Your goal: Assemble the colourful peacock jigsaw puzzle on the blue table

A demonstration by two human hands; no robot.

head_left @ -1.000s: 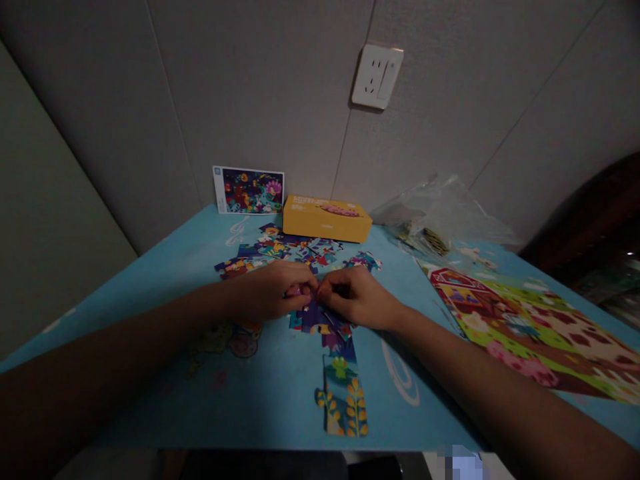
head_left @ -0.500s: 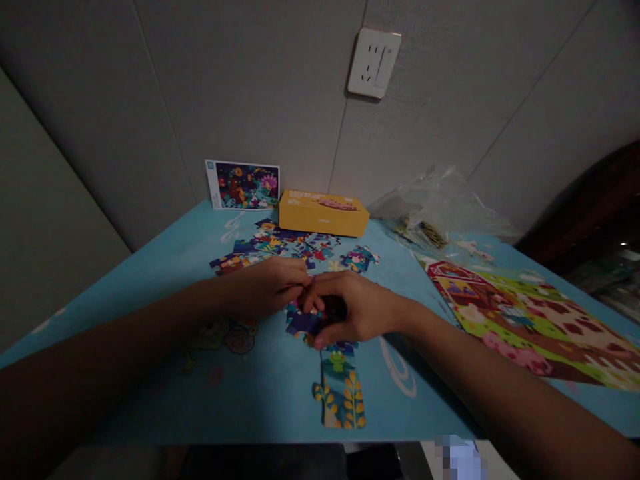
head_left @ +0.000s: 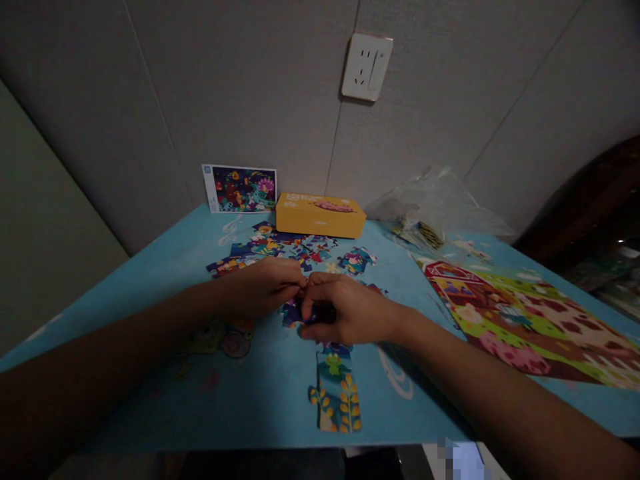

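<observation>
1. The left hand point(head_left: 273, 285) is curled up and the right hand point(head_left: 347, 308) half curled, held together perhaps for careful pinching; what is gripped cannot be told.
2. Jigsaw pieces point(head_left: 339, 390) are spread below and around, within reach.
3. The picture card point(head_left: 244, 190) is stood up, probably for looking.

Back wall: dull grey, lightly textured panels point(head_left: 240, 80) fill 10 to 2 o'clock, their thin seams point(head_left: 160, 110) slanting.
Power point: a white socket plate point(head_left: 367, 67) sits on that wall between 12 and 1, switch beside the holes.
Side surface: a plain, pale greenish panel point(head_left: 45, 233) at 9.
Dark bulk: something reddish-brown with a curved edge point(head_left: 575, 200) at 3, too murky to name.
Tabletop: light blue with white swirls point(head_left: 250, 407), its far edge towards the wall, near edge at 6.
Below it: black shapes point(head_left: 265, 465).
Light: dim, shadows soft.
</observation>
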